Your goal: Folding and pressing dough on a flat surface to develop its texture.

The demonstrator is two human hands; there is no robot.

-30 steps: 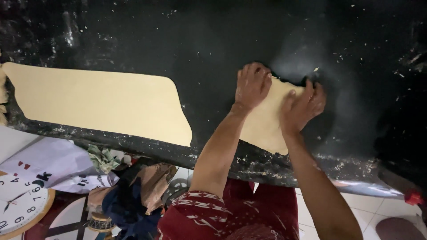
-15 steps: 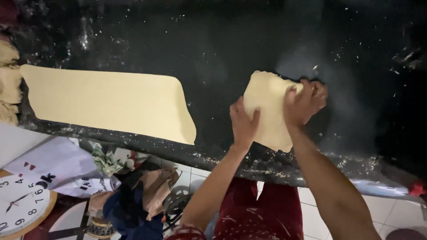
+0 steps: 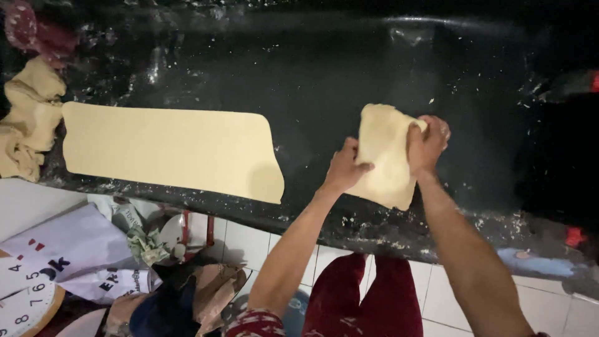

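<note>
Small slab of pale yellow dough (image 3: 385, 156), roughly rectangular with rounded corners and a smooth, matte face, thick at the edges, lying close to the counter's near edge, right of its middle. Whether flat on the counter or partly lifted: cannot tell. Left hand (image 3: 344, 167) pressed against the slab's left edge, fingers curled onto it, thumb on top. Right hand (image 3: 427, 142) clamped on the slab's upper right corner, fingers folded over the edge, knuckles dusted with flour.

Black counter (image 3: 324, 68), glossy, speckled all over with flour and crumbs, thickest along the near edge. Well apart from the slab, toward the counter's left end, a long rolled sheet of dough (image 3: 171, 148), same pale yellow, flat and even, with straight long sides and a wavy right end that reaches the near edge. At the far left edge, touching the sheet's end, a pile of ragged dough scraps (image 3: 28, 118), crumpled and uneven.

Below the counter's near edge, white tiled floor (image 3: 249, 240). On the floor to the left, white printed bags (image 3: 75, 249), crumpled brown paper (image 3: 212, 290), and part of a round clock face (image 3: 22, 299) at the lower left corner. No bowl or tray in view; dough directly on the counter.
</note>
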